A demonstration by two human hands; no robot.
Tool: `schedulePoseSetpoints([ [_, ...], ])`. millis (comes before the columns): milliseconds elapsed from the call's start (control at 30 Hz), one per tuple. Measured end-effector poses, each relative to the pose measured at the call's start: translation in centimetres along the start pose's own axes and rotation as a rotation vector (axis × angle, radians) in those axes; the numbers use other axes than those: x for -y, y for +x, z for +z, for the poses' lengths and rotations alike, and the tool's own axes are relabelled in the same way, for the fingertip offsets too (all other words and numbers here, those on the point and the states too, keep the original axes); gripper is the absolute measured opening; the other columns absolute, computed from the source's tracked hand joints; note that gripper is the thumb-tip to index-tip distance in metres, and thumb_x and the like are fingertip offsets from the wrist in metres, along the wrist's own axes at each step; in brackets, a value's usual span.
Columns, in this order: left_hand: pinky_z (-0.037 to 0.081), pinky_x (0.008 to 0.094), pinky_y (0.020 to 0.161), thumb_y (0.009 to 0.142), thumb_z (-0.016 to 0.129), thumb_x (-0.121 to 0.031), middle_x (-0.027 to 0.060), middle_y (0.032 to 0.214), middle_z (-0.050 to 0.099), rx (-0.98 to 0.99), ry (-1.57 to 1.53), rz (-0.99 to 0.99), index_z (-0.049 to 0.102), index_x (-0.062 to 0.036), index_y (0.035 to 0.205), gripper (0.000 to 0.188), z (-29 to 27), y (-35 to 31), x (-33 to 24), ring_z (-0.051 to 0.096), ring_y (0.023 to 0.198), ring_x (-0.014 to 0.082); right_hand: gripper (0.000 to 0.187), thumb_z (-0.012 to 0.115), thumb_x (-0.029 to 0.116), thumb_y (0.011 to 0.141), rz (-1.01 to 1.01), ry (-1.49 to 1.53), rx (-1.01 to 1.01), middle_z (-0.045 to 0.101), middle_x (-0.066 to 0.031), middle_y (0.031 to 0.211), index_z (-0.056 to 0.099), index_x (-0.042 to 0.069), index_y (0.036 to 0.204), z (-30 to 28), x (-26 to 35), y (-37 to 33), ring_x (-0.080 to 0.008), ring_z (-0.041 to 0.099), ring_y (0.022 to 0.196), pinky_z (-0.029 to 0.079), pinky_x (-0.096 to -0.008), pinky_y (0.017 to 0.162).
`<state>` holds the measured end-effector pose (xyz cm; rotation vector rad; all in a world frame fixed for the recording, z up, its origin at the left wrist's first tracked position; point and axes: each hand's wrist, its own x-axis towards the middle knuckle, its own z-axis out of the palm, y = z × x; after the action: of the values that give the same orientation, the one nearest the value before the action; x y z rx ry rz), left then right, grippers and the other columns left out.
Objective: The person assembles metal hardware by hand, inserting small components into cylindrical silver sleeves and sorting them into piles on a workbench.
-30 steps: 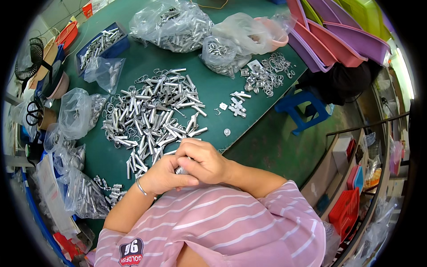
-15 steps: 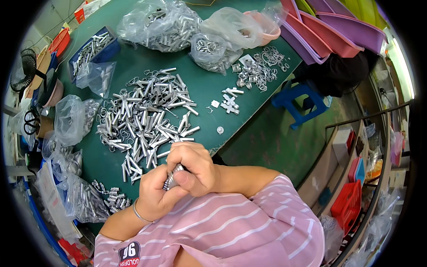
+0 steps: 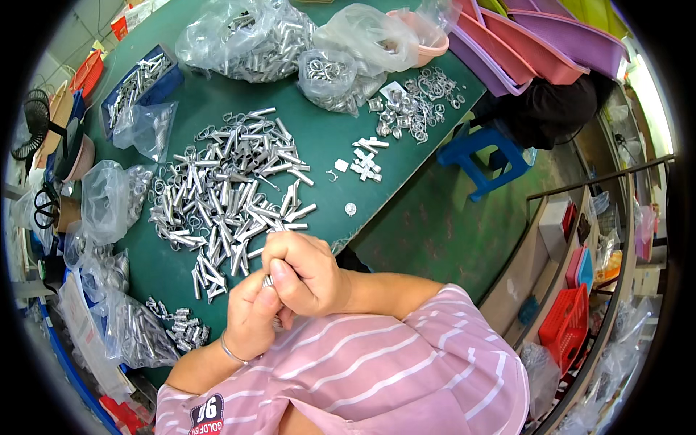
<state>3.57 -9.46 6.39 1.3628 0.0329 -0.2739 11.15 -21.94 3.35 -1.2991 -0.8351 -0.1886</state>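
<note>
Fingers curled closed near a heap of silvery tubes (image 3: 235, 170), our left hand (image 3: 248, 313) grips a metal piece (image 3: 268, 281), mostly hidden; our right hand (image 3: 310, 279), likewise curled closed, holds it too; farther right, we see a small round disc (image 3: 350, 209) lying on the green table (image 3: 395, 163).

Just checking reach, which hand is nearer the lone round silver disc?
Right. The right hand is below and left of the disc; the left hand is lower and farther left.
</note>
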Motion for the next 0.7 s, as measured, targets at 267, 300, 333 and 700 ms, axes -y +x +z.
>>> schedulePoseSetpoints([
  [267,0.038,0.0205,0.047,0.096,0.042,-0.052,0.0034,0.064,0.052,-0.055,-0.064,-0.038,0.053,-0.0013,0.091,0.052,-0.1,1.0,0.4,0.048,0.051,0.0089,0.034,0.045,0.035,0.096,0.188,0.098,0.16,0.051,-0.0096,0.08,0.051,0.001,0.097,-0.3,-2.0,-0.1,-0.0186,0.048,0.068,0.041,-0.0306,0.064],
  [300,0.038,0.0208,0.046,0.097,0.041,-0.052,0.0035,0.064,0.051,-0.06,-0.129,-0.115,0.053,-0.0016,0.092,0.052,-0.2,1.1,0.5,0.048,0.05,0.0092,0.031,0.046,0.032,0.097,0.249,0.097,0.192,0.05,-0.0099,0.084,0.052,0.001,0.094,-0.9,-1.8,-0.3,-0.0191,0.047,0.072,0.039,-0.0301,0.067],
  [333,0.039,0.021,0.046,0.097,0.04,-0.052,0.0036,0.064,0.051,-0.066,-0.196,-0.193,0.053,-0.0019,0.092,0.052,-0.3,1.3,0.7,0.048,0.05,0.0095,0.029,0.045,0.029,0.097,0.19,0.035,0.175,0.05,-0.0096,0.087,0.053,0.001,0.092,-1.2,-2.1,-0.4,-0.0167,0.047,0.073,0.04,-0.0289,0.067],
  [700,0.043,0.0452,0.1,0.1,0.041,-0.022,0.0198,0.12,0.054,-0.217,-1.107,-0.073,0.044,0.0008,0.127,0.035,-2.6,4.2,2.4,0.05,0.119,0.0336,0.022,0.048,0.027,0.094,0.999,1.238,-0.498,0.057,-0.008,0.08,0.057,0.008,0.09,-5.3,-4.0,0.6,-0.0181,0.054,0.065,0.04,-0.0274,0.049],
])
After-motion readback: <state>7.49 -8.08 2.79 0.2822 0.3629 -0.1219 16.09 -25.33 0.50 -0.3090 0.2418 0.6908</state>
